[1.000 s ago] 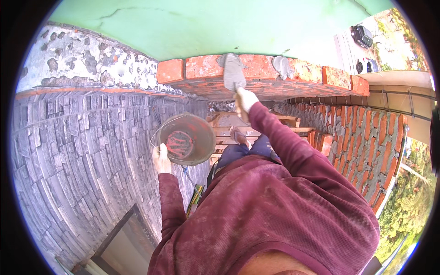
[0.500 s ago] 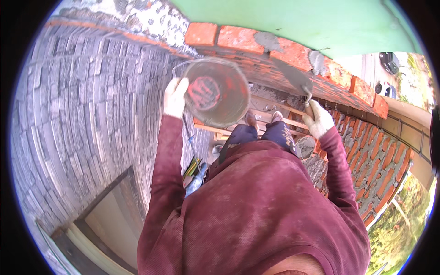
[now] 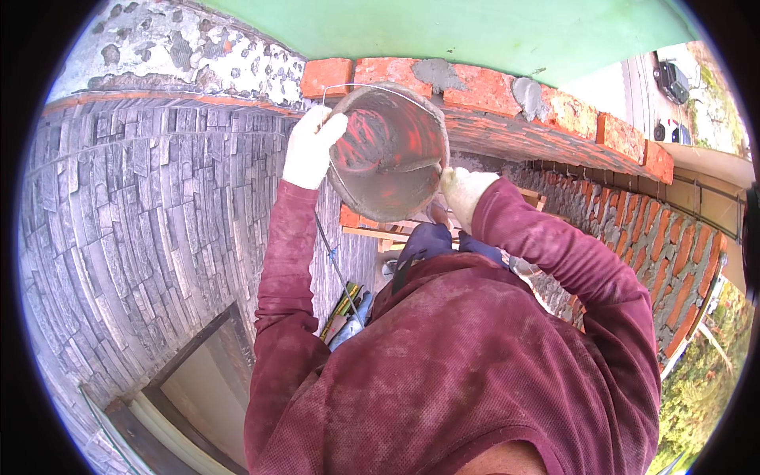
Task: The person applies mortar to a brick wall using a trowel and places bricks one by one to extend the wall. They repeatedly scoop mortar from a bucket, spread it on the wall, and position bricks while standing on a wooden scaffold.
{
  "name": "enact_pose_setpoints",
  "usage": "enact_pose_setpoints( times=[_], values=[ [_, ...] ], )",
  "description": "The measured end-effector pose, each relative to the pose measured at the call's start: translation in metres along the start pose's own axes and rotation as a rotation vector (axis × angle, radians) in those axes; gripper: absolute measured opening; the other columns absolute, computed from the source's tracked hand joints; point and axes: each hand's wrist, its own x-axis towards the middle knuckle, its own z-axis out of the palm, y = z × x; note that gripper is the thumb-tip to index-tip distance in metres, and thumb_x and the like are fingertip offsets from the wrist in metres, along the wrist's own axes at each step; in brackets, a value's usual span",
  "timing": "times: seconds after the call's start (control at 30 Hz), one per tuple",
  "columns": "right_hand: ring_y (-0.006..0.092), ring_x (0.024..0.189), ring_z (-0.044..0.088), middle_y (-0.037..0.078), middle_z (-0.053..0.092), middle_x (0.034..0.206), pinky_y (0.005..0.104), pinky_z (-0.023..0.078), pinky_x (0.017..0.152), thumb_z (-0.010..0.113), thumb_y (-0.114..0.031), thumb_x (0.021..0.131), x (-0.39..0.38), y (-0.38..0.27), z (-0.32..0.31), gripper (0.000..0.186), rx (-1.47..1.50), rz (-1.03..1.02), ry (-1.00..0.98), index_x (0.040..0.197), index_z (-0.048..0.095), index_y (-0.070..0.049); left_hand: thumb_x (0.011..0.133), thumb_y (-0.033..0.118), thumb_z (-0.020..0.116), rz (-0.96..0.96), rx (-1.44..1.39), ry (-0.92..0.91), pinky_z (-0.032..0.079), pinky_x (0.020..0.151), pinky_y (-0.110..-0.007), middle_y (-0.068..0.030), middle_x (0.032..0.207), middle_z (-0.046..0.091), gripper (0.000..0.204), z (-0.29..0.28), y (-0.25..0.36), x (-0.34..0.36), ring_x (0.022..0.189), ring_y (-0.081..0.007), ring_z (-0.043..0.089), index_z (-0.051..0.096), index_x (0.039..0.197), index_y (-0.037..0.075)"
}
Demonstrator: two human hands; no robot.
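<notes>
A round bucket (image 3: pixel 434 131), grey with mortar and streaked red inside, is held up in front of me with its mouth tilted toward me. My left hand (image 3: pixel 312 146), in a white glove, is closed on its left rim beside the thin wire handle. My right hand (image 3: pixel 469 194), gloved too, is shut on a trowel (image 3: pixel 396 184) at the right rim. The trowel's mortar-coated blade reaches into the bucket, and its grip is mostly hidden by my fingers.
Just beyond the bucket runs a red brick wall (image 3: pixel 483 91) with mortar lumps (image 3: pixel 438 74) on top. Grey stone cladding (image 3: pixel 158 222) rises at left. Wooden planks (image 3: pixel 376 234) lie below near my feet. A rougher brick wall (image 3: pixel 673 269) stands at right.
My right hand has brought the trowel left from beside the brick wall into the bucket. The bucket has moved slightly away from me and its mouth has turned.
</notes>
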Motion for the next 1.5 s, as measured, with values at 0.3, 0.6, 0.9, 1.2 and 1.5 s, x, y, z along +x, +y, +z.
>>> enact_pose_setpoints(
  times=[0.3, 0.6, 0.9, 1.2, 1.5],
  values=[
    [0.0357, 0.092, 0.076, 0.023, 0.068, 0.110, 0.0446, 0.062, 0.074, 0.069, -0.013, 0.090, -0.005, 0.012, 0.010, 0.046, -0.079, -0.166, 0.212, 0.127, 0.050, 0.005, 0.101, 0.023, 0.072, -0.006, -0.289, 0.080, 0.042, 0.075, -0.025, 0.0056, 0.090, 0.061, 0.018, 0.010, 0.017, -0.006, 0.084, -0.0049, 0.052, 0.070, 0.101, 0.005],
    [0.0403, 0.095, 0.076, 0.026, 0.073, 0.101, 0.0484, 0.062, 0.076, 0.071, -0.015, 0.087, 0.026, 0.007, -0.023, 0.043, -0.266, -0.145, 0.132, 0.121, 0.057, 0.006, 0.098, 0.021, 0.074, 0.077, -0.066, 0.200, 0.043, 0.070, -0.027, 0.0030, 0.082, 0.058, 0.020, 0.044, 0.043, -0.033, 0.078, -0.0071, 0.050, 0.068, 0.097, 0.002],
    [0.0251, 0.071, 0.069, 0.011, 0.069, 0.086, 0.0403, 0.053, 0.058, 0.072, -0.024, 0.092, 0.060, 0.041, 0.051, 0.039, 0.853, -0.203, -0.538, 0.124, 0.066, -0.003, 0.102, 0.021, 0.068, -0.003, -0.113, 0.327, 0.044, 0.078, -0.027, 0.0014, 0.094, 0.062, 0.019, 0.048, 0.004, -0.102, 0.087, -0.0081, 0.052, 0.067, 0.106, 0.002],
    [0.0104, 0.065, 0.062, 0.005, 0.065, 0.086, 0.0282, 0.051, 0.052, 0.068, -0.017, 0.100, 0.003, 0.098, 0.080, 0.042, 1.471, -0.410, -0.436, 0.135, 0.059, 0.003, 0.104, 0.029, 0.068, -0.392, -0.273, 0.513, 0.052, 0.078, -0.029, -0.0042, 0.103, 0.068, 0.032, 0.011, -0.128, -0.195, 0.090, -0.0111, 0.061, 0.066, 0.121, 0.002],
    [0.0462, 0.100, 0.069, 0.028, 0.068, 0.111, 0.0473, 0.057, 0.089, 0.068, -0.014, 0.093, 0.039, 0.128, 0.028, 0.051, 0.250, -0.094, 0.874, 0.139, 0.053, 0.002, 0.085, 0.021, 0.078, -0.666, 0.006, 0.521, 0.055, 0.076, -0.039, -0.0103, 0.094, 0.071, 0.031, 0.007, -0.258, -0.313, 0.082, -0.0232, 0.068, 0.066, 0.107, 0.002]
  ],
)
